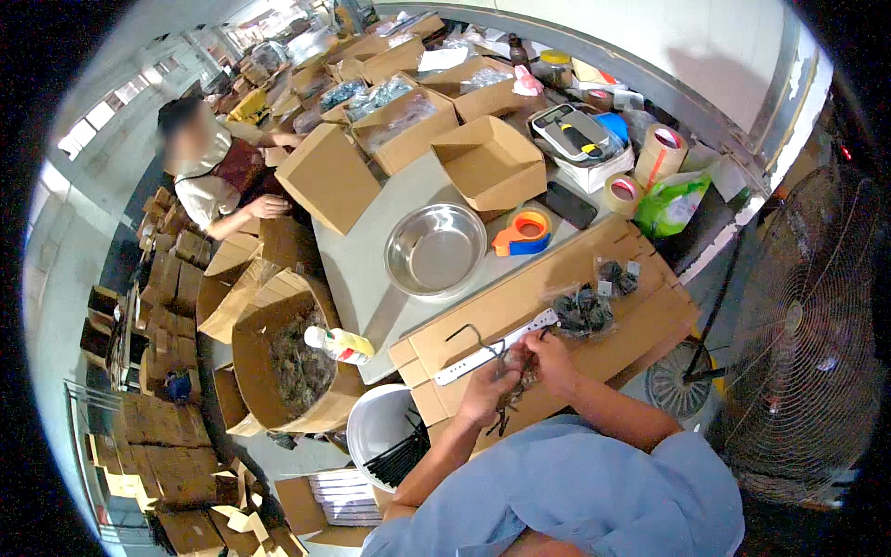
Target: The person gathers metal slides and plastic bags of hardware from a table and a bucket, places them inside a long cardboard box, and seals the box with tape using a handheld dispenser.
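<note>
Close together over the flat cardboard, my left hand (489, 392) and my right hand (551, 364) are both closed on a small clear plastic bag (527, 373). Its contents look dark but are too blurred to name. A thin black bent rod (471, 327) sticks out beyond my left fingers; whether that hand also grips it I cannot tell. Just past my fingers, a white strip with holes (473, 362) lies slanting on the cardboard. Bags of black parts (583, 310) rest to the right of my right hand.
A steel bowl (436, 249), an orange-and-blue tape dispenser (525, 232), a phone (568, 206) and a scale (574, 133) stand farther back. At left are a white bucket of black rods (379, 415) and an open carton (255, 357). A co-worker (223, 172) handles cartons. A large fan (798, 325) stands right.
</note>
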Available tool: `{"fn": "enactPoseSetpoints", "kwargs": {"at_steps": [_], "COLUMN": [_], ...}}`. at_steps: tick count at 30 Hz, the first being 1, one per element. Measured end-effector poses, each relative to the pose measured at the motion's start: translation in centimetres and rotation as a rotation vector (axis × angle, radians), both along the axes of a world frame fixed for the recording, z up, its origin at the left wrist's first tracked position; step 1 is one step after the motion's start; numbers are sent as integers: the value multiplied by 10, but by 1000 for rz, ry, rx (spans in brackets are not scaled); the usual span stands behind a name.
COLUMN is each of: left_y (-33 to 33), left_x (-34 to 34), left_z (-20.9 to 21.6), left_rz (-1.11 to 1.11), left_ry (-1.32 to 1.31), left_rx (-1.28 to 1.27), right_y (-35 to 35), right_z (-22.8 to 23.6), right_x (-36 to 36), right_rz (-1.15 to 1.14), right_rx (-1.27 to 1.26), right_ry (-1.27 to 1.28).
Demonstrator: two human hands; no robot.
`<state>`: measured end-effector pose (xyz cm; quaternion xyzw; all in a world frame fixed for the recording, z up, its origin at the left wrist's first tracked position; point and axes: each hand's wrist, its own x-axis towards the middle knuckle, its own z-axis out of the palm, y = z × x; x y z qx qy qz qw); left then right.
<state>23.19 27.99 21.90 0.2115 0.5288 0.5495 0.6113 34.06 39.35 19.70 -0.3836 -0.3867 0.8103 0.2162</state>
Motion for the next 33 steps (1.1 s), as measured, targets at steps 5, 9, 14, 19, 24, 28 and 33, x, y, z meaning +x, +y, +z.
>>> {"fn": "enactPoseSetpoints", "kwargs": {"at_steps": [5,9,14,19,24,28,33], "left_y": [-11,-14,-14,-29,-22,-19,-14], "left_x": [-4,-3,0,-4,-1,2,5], "left_z": [3,-4,15,19,25,20,26], "left_rz": [183,241,128,-65,-136,-48,121], "left_ry": [-28,31,104,-223,-302,22,616], "left_rx": [-22,25,34,196,256,143,298], "right_y": [-3,6,-5,-2,-3,-4,18], "right_z": [8,27,22,56,40,55,39], "right_x": [9,8,7,10,4,-3,3], "right_rz": [-294,-143,210,131,273,200,-36], "right_rx": [-82,396,664,-53,-153,-16,-30], "right_ry": [135,-126,-113,108,412,149,73]}}
